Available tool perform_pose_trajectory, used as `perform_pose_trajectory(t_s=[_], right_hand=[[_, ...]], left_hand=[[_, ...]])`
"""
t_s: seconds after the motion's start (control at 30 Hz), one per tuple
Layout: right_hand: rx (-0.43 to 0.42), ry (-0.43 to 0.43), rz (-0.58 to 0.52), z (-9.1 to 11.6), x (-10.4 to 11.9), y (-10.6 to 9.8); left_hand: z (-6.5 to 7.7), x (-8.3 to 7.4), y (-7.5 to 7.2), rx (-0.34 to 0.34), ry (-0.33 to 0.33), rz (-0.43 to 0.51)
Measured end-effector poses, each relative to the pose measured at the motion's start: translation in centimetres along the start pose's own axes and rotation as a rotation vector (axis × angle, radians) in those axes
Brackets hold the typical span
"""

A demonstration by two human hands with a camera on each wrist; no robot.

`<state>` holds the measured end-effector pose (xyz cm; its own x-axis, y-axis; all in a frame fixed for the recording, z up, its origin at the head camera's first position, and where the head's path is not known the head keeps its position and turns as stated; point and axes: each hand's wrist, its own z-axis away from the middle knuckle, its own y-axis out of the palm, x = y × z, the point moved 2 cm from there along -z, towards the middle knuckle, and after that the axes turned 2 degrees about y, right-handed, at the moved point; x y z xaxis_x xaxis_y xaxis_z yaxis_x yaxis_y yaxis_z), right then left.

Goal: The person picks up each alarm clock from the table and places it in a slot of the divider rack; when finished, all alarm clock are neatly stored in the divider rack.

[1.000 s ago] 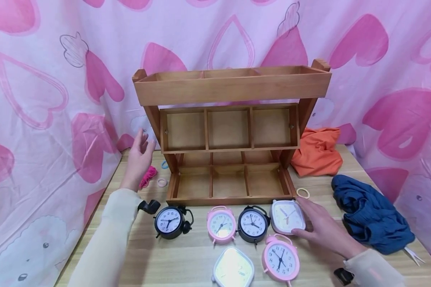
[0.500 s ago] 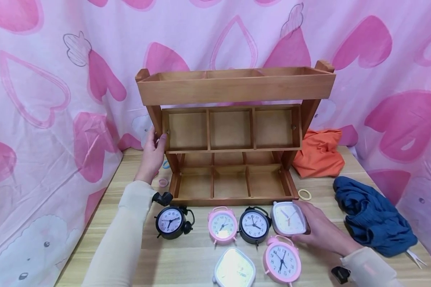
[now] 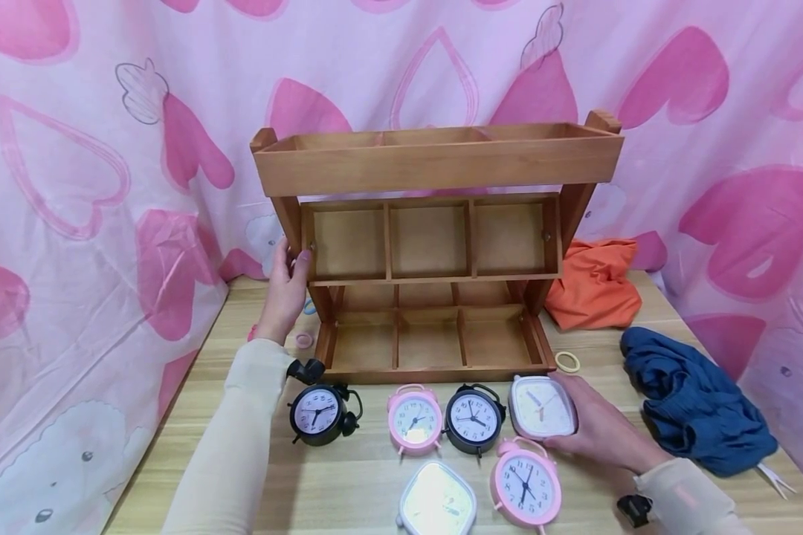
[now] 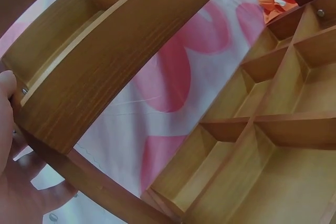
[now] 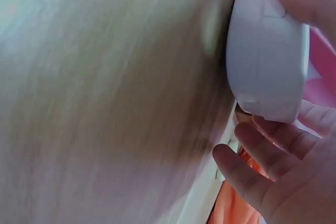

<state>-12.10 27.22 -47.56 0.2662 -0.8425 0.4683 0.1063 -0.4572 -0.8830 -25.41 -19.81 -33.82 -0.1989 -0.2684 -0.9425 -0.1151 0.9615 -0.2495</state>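
Observation:
My left hand (image 3: 285, 290) grips the left side post of a tiered brown wooden shelf (image 3: 435, 167); in the left wrist view the thumb lies in front and the fingers (image 4: 55, 195) pass behind the post. My right hand (image 3: 598, 423) holds a white, rounded-square alarm clock (image 3: 540, 406) by its right side, just in front of the shelf's lower right corner. In the right wrist view the thumb presses one side of the white clock (image 5: 268, 51), with fingers at its other side. Close by stand a black round alarm clock (image 3: 473, 420) and a pink one (image 3: 526, 487).
Another black clock (image 3: 317, 414), a pink clock (image 3: 415, 420) and a second white clock (image 3: 437, 501) stand on the wooden table (image 3: 348, 490). Orange cloth (image 3: 595, 286), dark blue cloth (image 3: 696, 405) and a yellow ring (image 3: 567, 362) lie to the right. Small bands lie left of the shelf.
My left hand has moved right onto the shelf's side post. My right hand has closed around the white clock, which has shifted slightly right and turned a little.

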Motion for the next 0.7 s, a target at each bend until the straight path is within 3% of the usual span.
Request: perform_pose_trajectory(t_s=[0.33, 0.5, 0.7], right_hand=[[-0.056, 0.018, -0.013, -0.1, 1.0, -3.8], [-0.077, 0.024, -0.045, -2.5, 2.0, -5.2], [-0.071, 0.039, -0.068, -6.1, 2.8, -4.9]], left_hand=[[-0.2, 0.1, 0.0, 0.008, 0.036, 0.011], [-0.2, 0.2, -0.2, 0.006, 0.034, 0.017], [-0.1, 0.2, -0.2, 0.019, 0.011, 0.014]])
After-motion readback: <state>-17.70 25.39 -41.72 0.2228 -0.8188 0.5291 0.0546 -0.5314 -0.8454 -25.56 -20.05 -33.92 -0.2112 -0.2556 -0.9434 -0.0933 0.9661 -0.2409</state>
